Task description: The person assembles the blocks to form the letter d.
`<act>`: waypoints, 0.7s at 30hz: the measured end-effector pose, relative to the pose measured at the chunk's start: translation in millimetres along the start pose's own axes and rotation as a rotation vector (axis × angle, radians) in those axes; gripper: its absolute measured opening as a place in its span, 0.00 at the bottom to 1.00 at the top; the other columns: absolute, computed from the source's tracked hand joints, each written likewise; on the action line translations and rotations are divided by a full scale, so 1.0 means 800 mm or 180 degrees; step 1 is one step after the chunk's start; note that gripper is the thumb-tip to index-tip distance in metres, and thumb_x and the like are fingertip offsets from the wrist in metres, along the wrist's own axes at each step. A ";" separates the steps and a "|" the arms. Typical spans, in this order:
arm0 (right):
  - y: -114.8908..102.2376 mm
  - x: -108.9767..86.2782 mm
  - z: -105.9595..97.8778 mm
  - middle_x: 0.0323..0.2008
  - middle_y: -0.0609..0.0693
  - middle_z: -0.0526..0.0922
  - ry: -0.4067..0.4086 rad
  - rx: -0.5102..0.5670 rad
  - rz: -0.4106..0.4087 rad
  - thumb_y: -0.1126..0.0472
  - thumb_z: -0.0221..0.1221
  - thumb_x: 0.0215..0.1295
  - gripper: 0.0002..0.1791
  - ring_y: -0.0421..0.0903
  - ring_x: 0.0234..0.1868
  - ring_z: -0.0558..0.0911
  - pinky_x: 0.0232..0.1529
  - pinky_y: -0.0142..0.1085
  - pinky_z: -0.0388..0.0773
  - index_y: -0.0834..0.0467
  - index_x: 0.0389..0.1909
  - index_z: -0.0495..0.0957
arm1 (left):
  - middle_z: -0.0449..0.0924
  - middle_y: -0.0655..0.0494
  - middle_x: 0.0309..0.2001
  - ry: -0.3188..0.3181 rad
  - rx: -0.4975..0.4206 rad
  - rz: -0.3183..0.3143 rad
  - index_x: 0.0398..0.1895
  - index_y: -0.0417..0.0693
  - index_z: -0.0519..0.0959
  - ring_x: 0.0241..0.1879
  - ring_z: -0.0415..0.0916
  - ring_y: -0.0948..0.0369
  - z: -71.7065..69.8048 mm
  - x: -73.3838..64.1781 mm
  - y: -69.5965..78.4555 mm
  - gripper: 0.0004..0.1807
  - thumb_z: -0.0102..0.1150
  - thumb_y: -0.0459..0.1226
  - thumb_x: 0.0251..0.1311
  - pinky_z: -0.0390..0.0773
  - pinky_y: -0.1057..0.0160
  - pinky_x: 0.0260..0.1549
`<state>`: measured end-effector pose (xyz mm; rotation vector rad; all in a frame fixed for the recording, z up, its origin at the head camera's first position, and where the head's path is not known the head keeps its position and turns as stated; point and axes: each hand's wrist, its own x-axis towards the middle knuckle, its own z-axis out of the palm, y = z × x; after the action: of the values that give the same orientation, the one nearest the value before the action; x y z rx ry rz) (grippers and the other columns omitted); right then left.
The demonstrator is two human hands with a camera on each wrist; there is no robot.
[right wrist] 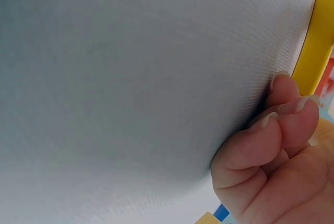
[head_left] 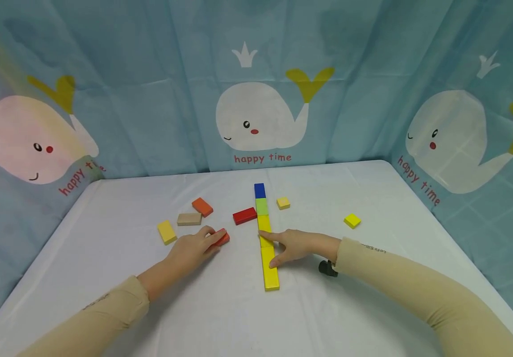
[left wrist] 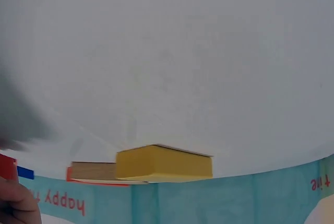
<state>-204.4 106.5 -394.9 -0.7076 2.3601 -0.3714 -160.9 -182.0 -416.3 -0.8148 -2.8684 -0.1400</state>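
A row of blocks runs lengthwise on the white table: a blue block (head_left: 260,191), a green block (head_left: 262,206), then an upper yellow block (head_left: 263,222) and a lower yellow block (head_left: 271,280). My right hand (head_left: 295,243) touches this row, its index finger stretched over the upper yellow block and its thumb on the lower one. In the right wrist view its other fingers (right wrist: 250,151) are bent against the tabletop. Left of the row, my left hand (head_left: 192,252) holds an orange-red block (head_left: 224,238) low at the table. Another red block (head_left: 244,216) lies angled beside the row.
Toward the left lie an orange block (head_left: 202,207), a tan block (head_left: 189,219) and a yellow-orange block (head_left: 167,232). Right of the row are a pale yellow block (head_left: 283,203) and a bright yellow block (head_left: 352,221). A whale-print curtain (head_left: 149,124) stands behind the table.
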 end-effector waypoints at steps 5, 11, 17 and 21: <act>0.001 0.001 0.001 0.25 0.47 0.61 0.0001 -0.0004 -0.0007 0.40 0.65 0.58 0.50 0.43 0.30 0.65 0.32 0.36 0.60 0.40 0.77 0.50 | 0.76 0.51 0.40 0.0086 0.0110 -0.0023 0.56 0.51 0.81 0.13 0.60 0.63 0.007 0.020 -0.015 0.22 0.69 0.42 0.57 0.64 0.71 0.15; 0.002 0.002 0.002 0.27 0.47 0.63 0.0006 -0.0012 -0.0031 0.40 0.65 0.58 0.49 0.44 0.33 0.68 0.34 0.36 0.62 0.40 0.77 0.50 | 0.78 0.49 0.43 -0.0026 0.0068 -0.0128 0.55 0.50 0.82 0.19 0.69 0.60 0.010 0.040 -0.021 0.20 0.66 0.44 0.60 0.70 0.69 0.18; 0.003 0.004 0.002 0.28 0.48 0.65 0.0005 -0.0021 -0.0001 0.40 0.65 0.57 0.50 0.44 0.35 0.69 0.34 0.36 0.63 0.39 0.77 0.50 | 0.78 0.49 0.43 -0.0091 0.0225 -0.0009 0.57 0.52 0.81 0.23 0.73 0.59 0.013 0.050 -0.024 0.23 0.65 0.47 0.60 0.68 0.71 0.18; 0.002 0.004 0.003 0.29 0.48 0.67 0.0010 -0.0020 0.0010 0.40 0.66 0.57 0.49 0.44 0.36 0.70 0.35 0.36 0.64 0.39 0.77 0.50 | 0.78 0.49 0.42 -0.0075 0.0287 0.0111 0.56 0.51 0.80 0.24 0.73 0.59 0.013 0.050 -0.025 0.23 0.66 0.48 0.59 0.66 0.72 0.18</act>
<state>-205.9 106.0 -399.0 -0.7069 2.3661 -0.3642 -206.5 -176.6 -420.8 -0.8541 -2.8569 0.0030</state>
